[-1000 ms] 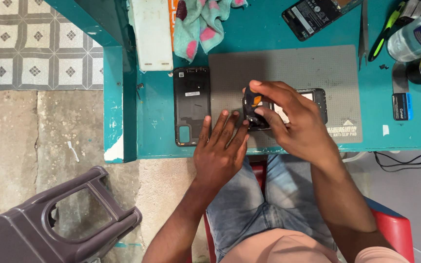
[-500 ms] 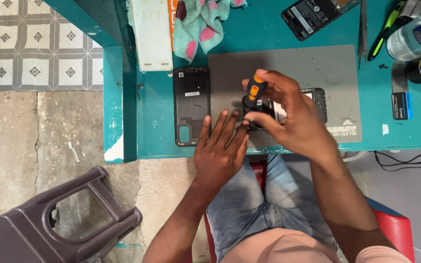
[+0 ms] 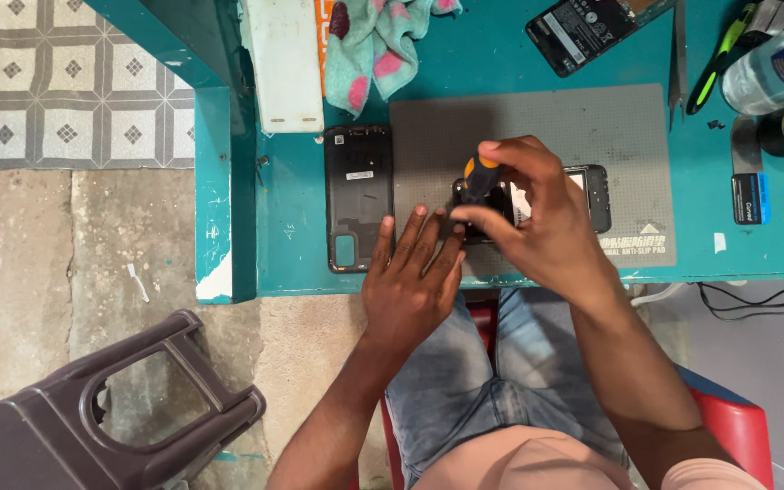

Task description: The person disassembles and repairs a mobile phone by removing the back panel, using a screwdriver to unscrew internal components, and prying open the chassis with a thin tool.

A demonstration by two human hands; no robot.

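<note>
A: How is the opened phone (image 3: 583, 195) positioned?

B: It is laid flat on the grey anti-slip mat (image 3: 537, 122), which is spread on the teal bench (image 3: 474, 63). Most of the phone is hidden by the right hand (image 3: 537, 218); only its right end is seen.

A: What is held by the right hand?

B: A small screwdriver (image 3: 478, 177) with an orange-and-black handle is gripped between the closed fingers (image 3: 510, 150) and thumb. It is held roughly upright over the left part of the phone. The tip is hidden, so contact cannot be confirmed.

A: And the left hand (image 3: 410, 277)?

B: It is laid flat, nothing being gripped. Its fingers (image 3: 428, 236) are extended and spread, the tips being placed at the lower left edge of the phone, across the edge of the mat.

A: What is found nearby?

B: A detached black back cover (image 3: 357, 195) is laid inner side up just left of the mat, beside the left hand. A pink-spotted green cloth (image 3: 378, 41) and a white rectangular piece (image 3: 283, 63) are seen at the rear. A flat black battery (image 3: 583, 32) is placed beyond the mat, well apart from the phone. Bottles (image 3: 773, 68) are stood at the right edge. A dark plastic stool (image 3: 93, 417) is seen on the floor at lower left.
</note>
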